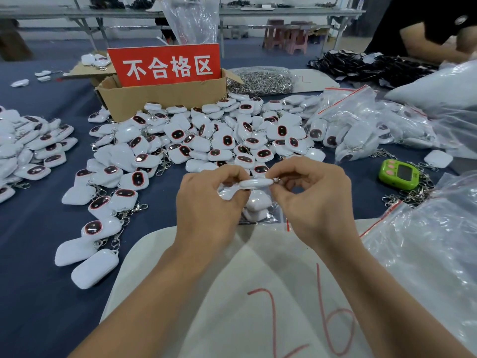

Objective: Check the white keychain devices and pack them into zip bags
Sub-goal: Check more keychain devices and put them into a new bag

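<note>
Over the blue cloth bench (38,228), fingers (227,174) of our left hand (206,205) and right hand (316,200) pinch a glossy rounded keychain device (255,182).

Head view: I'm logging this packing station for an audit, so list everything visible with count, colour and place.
keychain devices: many, white with dark faces, heaped mid-table and at left edge
held device: one, white, between both hands
zip bag: one, clear, holding white devices, under the hands
filled bags: several, clear with red strips, right side
cardboard box: one, brown, behind the heap
sign: one, red with white characters, in the box
metal clasps: pile, silver, right of box
timer: one, green, right of hands
sheet: one, white with red writing, near edge
left hand: one, pinching the held device's left end
right hand: one, pinching its right end
</note>
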Motion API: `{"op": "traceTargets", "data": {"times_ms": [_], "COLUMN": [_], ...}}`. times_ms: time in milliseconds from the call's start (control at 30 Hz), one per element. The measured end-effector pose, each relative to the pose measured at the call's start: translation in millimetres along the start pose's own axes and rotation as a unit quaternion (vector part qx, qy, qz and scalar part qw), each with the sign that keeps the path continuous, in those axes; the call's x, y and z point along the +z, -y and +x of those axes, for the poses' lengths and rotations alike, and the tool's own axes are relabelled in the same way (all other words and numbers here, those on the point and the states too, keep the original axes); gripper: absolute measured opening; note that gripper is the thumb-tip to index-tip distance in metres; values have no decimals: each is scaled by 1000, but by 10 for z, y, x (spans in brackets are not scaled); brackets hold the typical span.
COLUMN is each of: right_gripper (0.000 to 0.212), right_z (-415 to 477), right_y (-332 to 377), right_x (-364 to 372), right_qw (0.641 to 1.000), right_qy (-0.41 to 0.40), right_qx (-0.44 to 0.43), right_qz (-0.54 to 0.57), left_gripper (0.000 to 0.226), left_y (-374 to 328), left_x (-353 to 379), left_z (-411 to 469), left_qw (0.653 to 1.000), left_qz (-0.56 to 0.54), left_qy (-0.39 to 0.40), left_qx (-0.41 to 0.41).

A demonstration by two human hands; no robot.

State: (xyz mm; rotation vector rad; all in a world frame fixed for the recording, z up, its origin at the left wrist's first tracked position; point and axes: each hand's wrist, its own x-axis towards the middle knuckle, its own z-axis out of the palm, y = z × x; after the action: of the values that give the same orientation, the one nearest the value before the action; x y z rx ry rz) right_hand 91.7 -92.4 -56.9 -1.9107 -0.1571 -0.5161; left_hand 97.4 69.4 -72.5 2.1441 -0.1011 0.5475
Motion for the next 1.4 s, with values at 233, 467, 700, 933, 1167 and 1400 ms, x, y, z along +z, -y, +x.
{"op": "traceTargets", "data": {"times_ms": [233, 467, 700, 933, 1167, 1400], "right_gripper": [37, 23, 18, 21, 8, 29], "right_z": [-12, 72, 106, 99, 310, 251], "right_y": [-11, -15, -1, 8, -222, -268], "right_x": [0, -7, -89, -112, -358, -168], "right_qw": [1000, 986, 949, 965, 957, 950], "right_qy": [-12, 14, 73, 89, -100, 110], "right_qx": [-18, 129, 211, 168, 267, 293], "right_qz": [-15, 106, 224, 183, 54, -4], "left_gripper": [42, 58, 24, 41, 48, 56], "left_y": [17, 9, 22, 102, -36, -96], "left_x": [7, 1, 37, 74, 165, 290], "left_z": [-22, -40, -37, -23, -92, -121], "left_qw": [999, 997, 993, 995, 995, 954], "left_qz": [19, 8, -63, -56, 72, 266], "left_qy": [-22, -2, 5, 23, 45, 106], "left_qx": [27, 77, 97, 80, 55, 84]}}
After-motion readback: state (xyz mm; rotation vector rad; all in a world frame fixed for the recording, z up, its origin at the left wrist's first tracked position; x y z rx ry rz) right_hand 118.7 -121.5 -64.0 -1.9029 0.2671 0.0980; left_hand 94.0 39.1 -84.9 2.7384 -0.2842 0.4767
